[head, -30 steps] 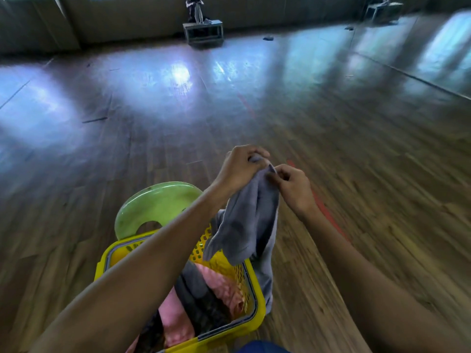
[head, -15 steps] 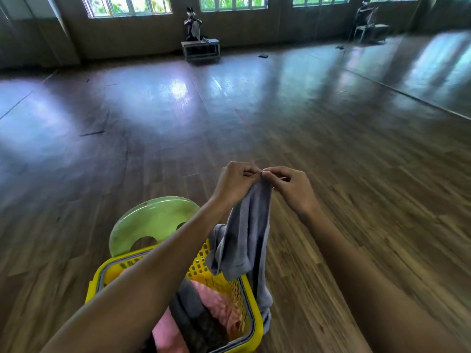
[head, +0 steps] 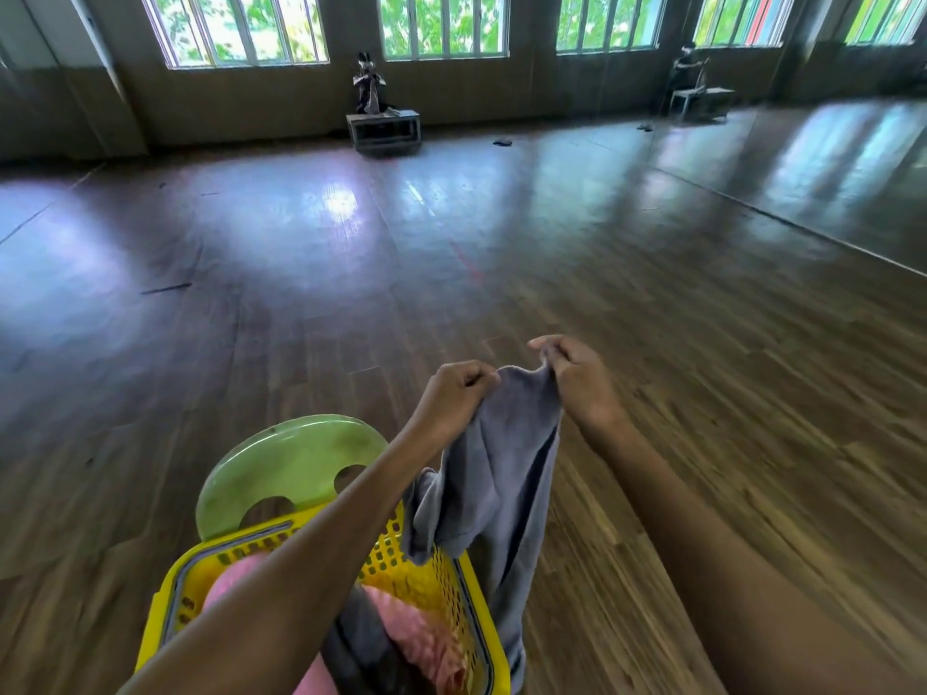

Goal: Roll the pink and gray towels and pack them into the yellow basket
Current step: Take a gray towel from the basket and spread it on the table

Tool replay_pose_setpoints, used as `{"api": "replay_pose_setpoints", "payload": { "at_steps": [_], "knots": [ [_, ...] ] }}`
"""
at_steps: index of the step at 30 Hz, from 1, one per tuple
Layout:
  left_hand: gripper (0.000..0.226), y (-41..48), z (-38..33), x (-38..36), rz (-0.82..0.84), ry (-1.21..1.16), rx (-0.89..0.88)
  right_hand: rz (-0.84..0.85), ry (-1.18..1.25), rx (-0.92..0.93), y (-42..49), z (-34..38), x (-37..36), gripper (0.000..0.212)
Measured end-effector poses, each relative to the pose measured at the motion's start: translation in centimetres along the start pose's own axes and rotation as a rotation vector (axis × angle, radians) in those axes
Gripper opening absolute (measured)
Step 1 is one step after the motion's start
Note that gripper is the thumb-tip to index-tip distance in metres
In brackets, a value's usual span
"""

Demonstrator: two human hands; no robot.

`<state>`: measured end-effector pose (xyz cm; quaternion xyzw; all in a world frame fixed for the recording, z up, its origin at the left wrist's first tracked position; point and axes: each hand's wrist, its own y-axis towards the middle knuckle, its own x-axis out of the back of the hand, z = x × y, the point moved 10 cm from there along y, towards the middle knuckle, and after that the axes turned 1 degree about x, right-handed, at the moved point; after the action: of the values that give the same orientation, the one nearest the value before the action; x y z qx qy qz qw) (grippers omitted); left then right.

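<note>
Grip: left hand (head: 459, 393) and right hand (head: 582, 378) each pinch a top corner of the gray towel (head: 496, 474) | Where: it hangs below both hands, over the edge of the yellow basket (head: 236, 541) | Risk: if one pinch slips, the towel may drop onto the floor (head: 702, 443).

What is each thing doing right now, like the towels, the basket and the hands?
Gray towel: unrolled, hanging from both hands, lower part across the basket's rim.
Left hand: pinches the towel's top edge.
Right hand: pinches the top edge too.
Yellow basket: open, holding towels.
Pink towels: lying in the basket, bunched.
Green seat: behind the basket, partly hidden.
</note>
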<state>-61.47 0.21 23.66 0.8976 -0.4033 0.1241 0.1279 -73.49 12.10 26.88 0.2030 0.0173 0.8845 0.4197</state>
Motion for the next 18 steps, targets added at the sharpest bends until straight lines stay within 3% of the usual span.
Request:
{"api": "replay_pose_setpoints", "payload": {
  "at_steps": [2,4,8,15,18],
  "knots": [
    [0.021,0.5,-1.5,0.0,-0.021,0.091,-0.041,0.154,-0.061,0.012,-0.8,0.4,-2.3,0.021],
    [0.017,0.6,-2.7,0.0,-0.031,0.109,-0.075,0.190,-0.107,0.058,-1.1,0.6,-2.8,0.021],
    [0.026,0.2,-3.3,-0.2,-0.013,0.103,-0.069,0.143,-0.218,0.145,-1.4,0.8,-1.8,0.012],
    [0.034,-0.4,-0.6,-0.8,0.064,0.059,-0.026,-0.065,-0.024,0.079,0.2,-0.2,2.4,0.016],
    [0.034,-0.9,0.9,-0.5,0.074,0.036,-0.011,-0.040,0.089,0.013,0.5,-0.2,3.1,0.022]
  ]
}}
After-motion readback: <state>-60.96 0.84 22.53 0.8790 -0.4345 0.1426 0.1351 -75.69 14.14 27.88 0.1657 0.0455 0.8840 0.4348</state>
